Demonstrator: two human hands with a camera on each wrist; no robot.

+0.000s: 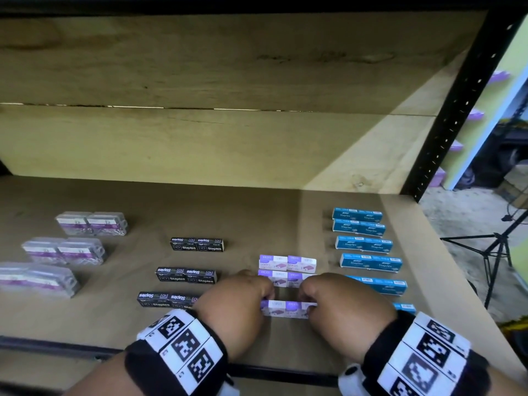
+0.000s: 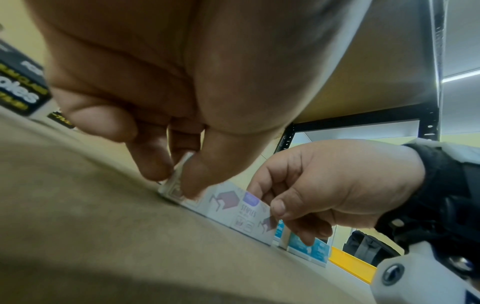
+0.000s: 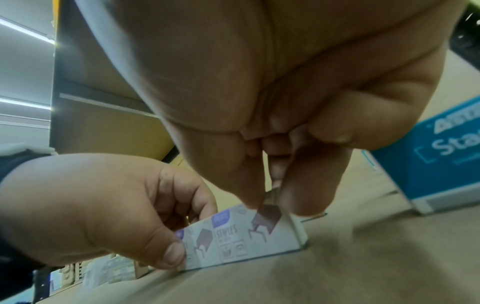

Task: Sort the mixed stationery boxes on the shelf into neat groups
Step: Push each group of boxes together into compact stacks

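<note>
Hands placing purple staple boxes on a shelf.
Left hand (image 1: 240, 295) and right hand (image 1: 340, 298) pinch opposite ends of the near purple boxes (image 1: 287, 309).

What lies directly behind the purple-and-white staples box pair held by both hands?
Behind the held pair sit two more rows of purple-and-white staples boxes; the left hand and right hand partly cover the nearer row.

Plywood back panel (image 1: 200, 138), black perforated upright (image 1: 457, 115), tripod (image 1: 497, 252)
</note>
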